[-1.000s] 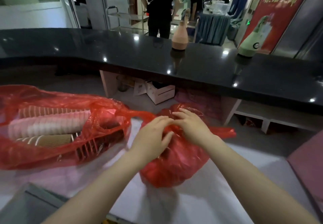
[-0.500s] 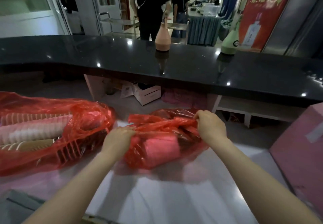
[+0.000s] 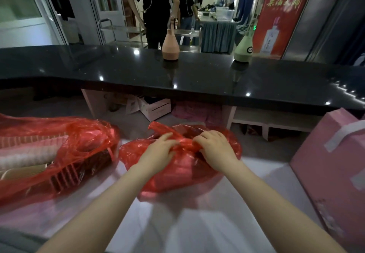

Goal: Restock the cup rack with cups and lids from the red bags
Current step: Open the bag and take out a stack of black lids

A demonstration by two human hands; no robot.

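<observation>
We stand at a pale worktop (image 3: pixel 197 223) below a black counter (image 3: pixel 197 78). Our left hand (image 3: pixel 158 154) and right hand (image 3: pixel 217 152), close together, pinch the knotted top of the small red bag (image 3: pixel 177 173). Beside it, the large red bag (image 3: pixel 59 154) holds stacked cups (image 3: pixel 27 156). Tugging hard could tear the thin plastic and spill what is inside.

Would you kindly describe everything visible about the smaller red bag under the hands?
The smaller red bag is thin, glossy, see-through plastic, crumpled and lying on the pale worktop beside a larger red bag. Its mouth is gathered on top, where the left hand and right hand pinch the bunched plastic. Something pinkish shows dimly inside.
</observation>
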